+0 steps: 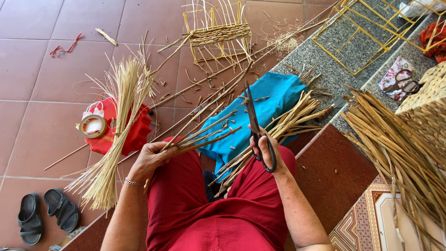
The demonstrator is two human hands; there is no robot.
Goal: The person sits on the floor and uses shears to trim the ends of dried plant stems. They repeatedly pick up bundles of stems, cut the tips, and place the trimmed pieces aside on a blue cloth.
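My left hand point(151, 159) is closed around a small bunch of dried straw stalks point(204, 132) that fan out up and to the right. My right hand point(268, 151) grips black scissors point(254, 122) by the handle loop, blades pointing up and nearly closed, just right of the stalk tips. Both hands hover above my lap in red trousers point(209, 209). A blue cloth point(262, 109) lies under the stalks, carrying more cut straw point(283, 123).
A long straw bundle point(116, 125) lies across a red bag point(134, 130) with a tape roll point(93, 126). A half-woven basket frame point(218, 35) stands ahead. At right are yellow wire frames point(357, 42), a straw heap point(399, 144), a woven basket point(429, 107), spare scissors point(406, 83). Sandals point(46, 214) lie lower left.
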